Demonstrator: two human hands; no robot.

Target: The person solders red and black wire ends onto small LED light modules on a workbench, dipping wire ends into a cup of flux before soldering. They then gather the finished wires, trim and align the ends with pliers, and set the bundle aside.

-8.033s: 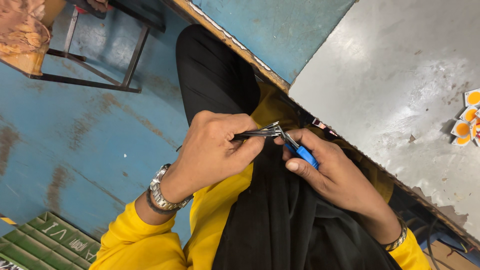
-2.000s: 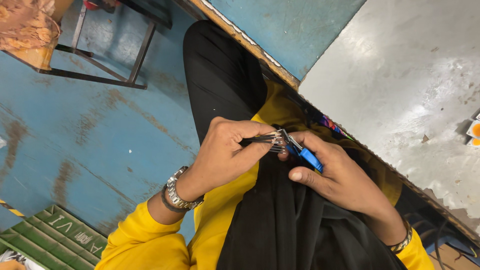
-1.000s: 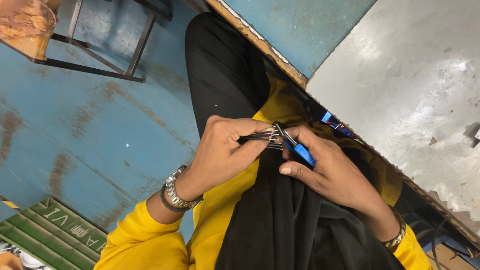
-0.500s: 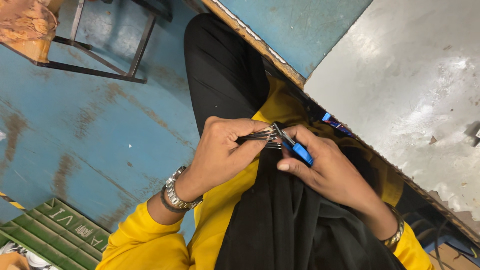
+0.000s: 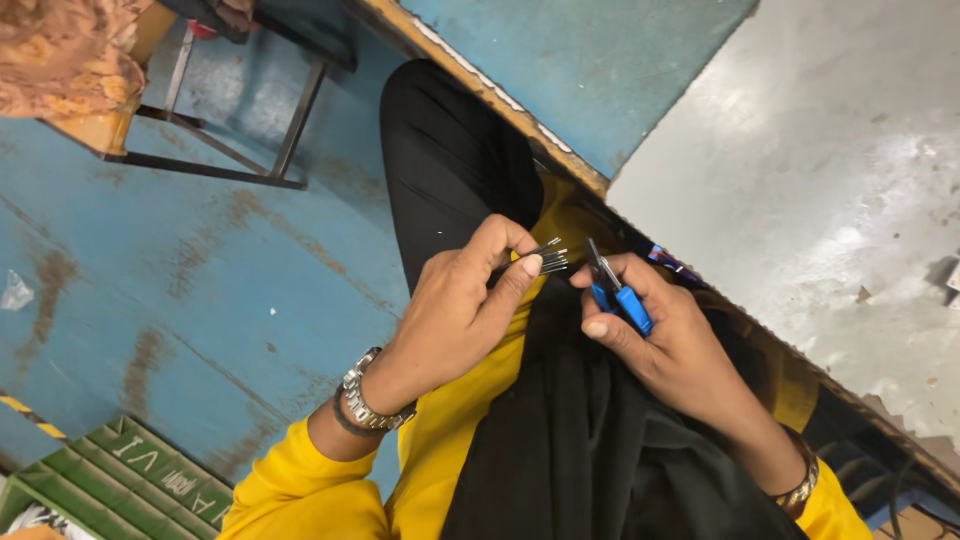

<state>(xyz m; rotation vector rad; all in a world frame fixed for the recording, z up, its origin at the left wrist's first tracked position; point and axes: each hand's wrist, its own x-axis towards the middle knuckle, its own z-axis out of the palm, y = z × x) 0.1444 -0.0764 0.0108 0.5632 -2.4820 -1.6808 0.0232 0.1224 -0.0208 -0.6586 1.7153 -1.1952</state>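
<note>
Left hand: the left hand point(image 5: 455, 310) pinches a bundle of thin wires point(image 5: 548, 259) between thumb and fingers, bare ends poking out toward the other hand.
Right hand: the right hand point(image 5: 655, 335) is curled tight around blue-handled pliers point(image 5: 618, 296), jaws pointing at the wire ends, just short of them.
Location: both hover over a lap draped in black cloth point(image 5: 600, 440).
Edges: the grey surface point(image 5: 820, 190) runs just beside the right hand.
Open room: blue floor point(image 5: 200, 270) lies left, a metal stool frame point(image 5: 230, 150) well apart.

A worn blue floor point(image 5: 200, 290) with rust stains, a metal stool frame point(image 5: 240, 150), and a grey tabletop point(image 5: 830, 190) edged in wood.
</note>
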